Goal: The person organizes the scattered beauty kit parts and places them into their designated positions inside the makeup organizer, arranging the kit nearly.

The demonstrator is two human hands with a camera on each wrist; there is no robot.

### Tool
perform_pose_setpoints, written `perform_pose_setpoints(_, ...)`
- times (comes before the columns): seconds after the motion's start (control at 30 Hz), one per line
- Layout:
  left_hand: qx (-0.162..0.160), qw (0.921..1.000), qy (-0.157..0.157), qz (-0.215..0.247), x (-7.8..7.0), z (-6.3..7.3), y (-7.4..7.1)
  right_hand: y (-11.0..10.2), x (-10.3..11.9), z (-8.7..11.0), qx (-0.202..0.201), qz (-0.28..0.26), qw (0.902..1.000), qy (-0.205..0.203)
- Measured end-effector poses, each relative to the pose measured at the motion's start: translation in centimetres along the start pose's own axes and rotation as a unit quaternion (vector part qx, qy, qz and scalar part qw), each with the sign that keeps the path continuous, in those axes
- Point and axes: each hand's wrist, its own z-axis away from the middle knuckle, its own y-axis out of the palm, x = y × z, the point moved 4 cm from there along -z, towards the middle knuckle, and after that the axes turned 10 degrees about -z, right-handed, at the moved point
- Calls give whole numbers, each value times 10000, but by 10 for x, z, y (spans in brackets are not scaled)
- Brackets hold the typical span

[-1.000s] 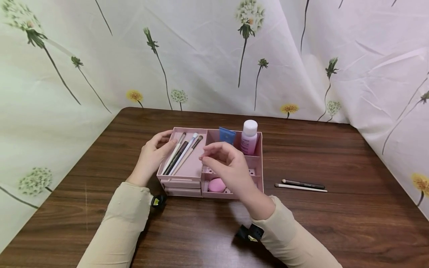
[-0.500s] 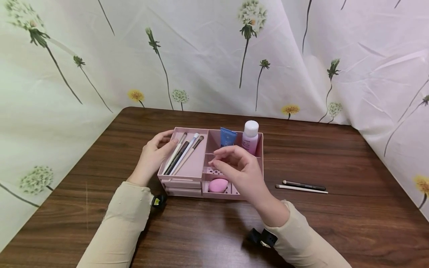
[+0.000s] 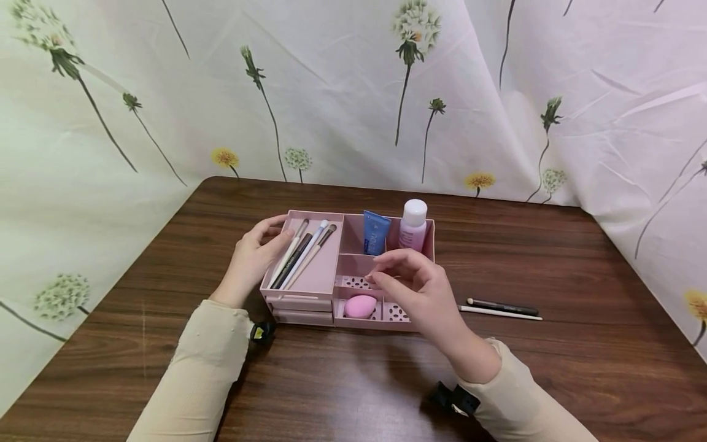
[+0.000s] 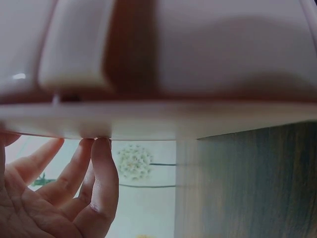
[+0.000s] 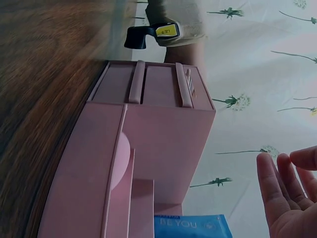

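Observation:
A pink makeup organizer (image 3: 324,270) stands on the table. My left hand (image 3: 255,255) holds its left side, thumb over the upper rim; in the left wrist view the fingertips (image 4: 101,146) press the outer wall. Several makeup brushes (image 3: 304,252) lie in its top tray. Its right compartments contain a blue tube (image 3: 376,234), a pink bottle with a white cap (image 3: 413,227) and a pink makeup sponge (image 3: 360,306). My right hand (image 3: 422,294) hovers over the organizer's front right part, fingers loosely bent, thumb near the fingertips, holding nothing. In the right wrist view these fingers (image 5: 267,183) stand apart from the box.
To the right of the organizer, a black brush (image 3: 505,306) and a white-handled brush (image 3: 508,313) lie on the brown wooden table (image 3: 596,368). Two small drawers (image 3: 302,304) face the front. A dandelion-print cloth (image 3: 342,92) hangs behind the table.
My right hand has moved right and toward me, from beside the brush tray to over the right compartments, uncovering the tube and sponge. The left hand has stayed in place.

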Motion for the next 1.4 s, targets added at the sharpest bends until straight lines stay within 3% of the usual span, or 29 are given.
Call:
perform_pose_setpoints(0.33, -9, 10000, 35, 29, -1, -1, 3, -15, -5, 6, 117, 7, 9999, -50)
perform_pose_setpoints(0.8, -41, 10000, 47, -27, -2, -2, 2, -40, -5, -1, 8, 695, 9975, 149)
perform_pose_setpoints(1.1, -28, 10000, -29, 1, -2, -1, 2, -65, 7, -11, 273, 1718, 9809, 874)
perform_pose_setpoints(1.4, -2, 10000, -60, 19, -1, -1, 1, -91, 15, -18, 806, 2185, 9658, 1143)
